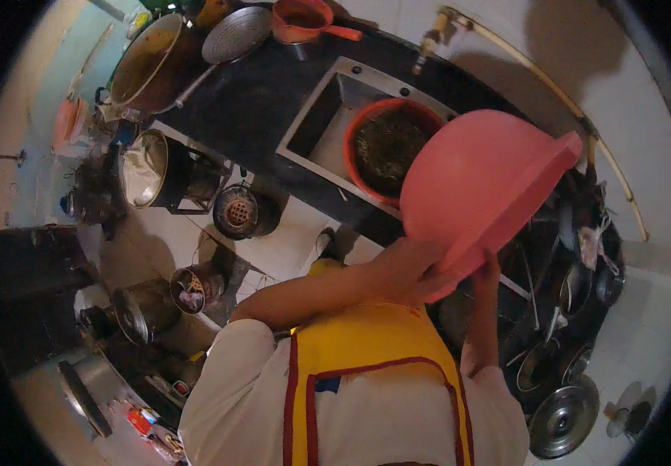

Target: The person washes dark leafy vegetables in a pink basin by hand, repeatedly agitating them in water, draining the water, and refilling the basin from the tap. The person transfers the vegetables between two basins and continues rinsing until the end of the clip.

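A large pink plastic basin (475, 175) is tilted on its side over the right part of the sink, its rim turned towards the lower right. My left hand (414, 268) grips the near edge of its rim. Close by, my right hand (486, 265) holds the rim from further right, its fingers partly hidden by the basin. Just left of the pink basin, a red basin (358, 125) full of dark, leafy-looking matter stands in the steel sink (312, 125). What the pink basin contains cannot be seen.
A tap (425, 49) juts from the wall behind the sink. On the black counter (242, 110) lie a perforated ladle (239, 35) and a red dipper (300, 20), near a big pot (149, 64). A stove (239, 212) and several pots stand on the floor; pans and lids are at right.
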Available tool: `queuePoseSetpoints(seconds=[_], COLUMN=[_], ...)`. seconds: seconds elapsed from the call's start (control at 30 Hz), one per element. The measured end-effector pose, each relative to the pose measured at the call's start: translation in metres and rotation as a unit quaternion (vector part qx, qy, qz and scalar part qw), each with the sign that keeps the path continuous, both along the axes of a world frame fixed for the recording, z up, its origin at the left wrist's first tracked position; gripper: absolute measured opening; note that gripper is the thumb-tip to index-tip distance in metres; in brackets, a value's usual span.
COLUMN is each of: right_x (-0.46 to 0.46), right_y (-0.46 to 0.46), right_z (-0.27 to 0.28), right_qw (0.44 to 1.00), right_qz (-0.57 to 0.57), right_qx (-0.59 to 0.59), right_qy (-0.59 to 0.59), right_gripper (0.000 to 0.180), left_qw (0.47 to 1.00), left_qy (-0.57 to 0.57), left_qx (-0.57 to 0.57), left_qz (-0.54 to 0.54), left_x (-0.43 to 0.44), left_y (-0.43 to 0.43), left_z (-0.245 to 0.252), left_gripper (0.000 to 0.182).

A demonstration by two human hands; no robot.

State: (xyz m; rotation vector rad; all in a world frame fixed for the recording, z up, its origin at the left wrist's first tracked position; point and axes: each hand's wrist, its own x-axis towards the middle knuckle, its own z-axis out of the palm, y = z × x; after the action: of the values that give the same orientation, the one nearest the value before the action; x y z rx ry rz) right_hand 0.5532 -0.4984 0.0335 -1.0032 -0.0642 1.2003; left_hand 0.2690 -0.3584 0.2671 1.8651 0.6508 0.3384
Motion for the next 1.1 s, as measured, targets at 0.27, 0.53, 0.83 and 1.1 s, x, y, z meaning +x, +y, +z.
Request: queuePoseSetpoints(seconds=[0.27,0.53,0.83,1.1], right_x=[-0.1,-0.239,-0.289,-0.039], right_y=[0.083,0.221,0.268,0.286], right_z=[0.06,0.06,0.022,-0.051], right_qw=[0.984,0.959,0.931,0.667], right_qz=[0.159,0.203,0.273,0.102], right_qx=[-0.041,-0.117,-0.054,-0.256], right_qy=[-0.068,-0.159,-0.237,-0.692], right_gripper=[0.053,0.039,0.038,0.038], left_qw=[0.984,0.801,0.848,0.886], left_qy=[-0.025,-0.267,-0.167,-0.153], left_qx=[-0.096,-0.227,-0.137,-0.305], left_qz=[0.145,0.485,0.484,0.314], left_x=[-0.183,-0.338,-0.416,-0.257], left_y=[0.034,0.14,0.187,0.083], left_z=[-0.026,-0.114,-0.208,-0.267], left_gripper=[0.029,0.021,0.037,0.043])
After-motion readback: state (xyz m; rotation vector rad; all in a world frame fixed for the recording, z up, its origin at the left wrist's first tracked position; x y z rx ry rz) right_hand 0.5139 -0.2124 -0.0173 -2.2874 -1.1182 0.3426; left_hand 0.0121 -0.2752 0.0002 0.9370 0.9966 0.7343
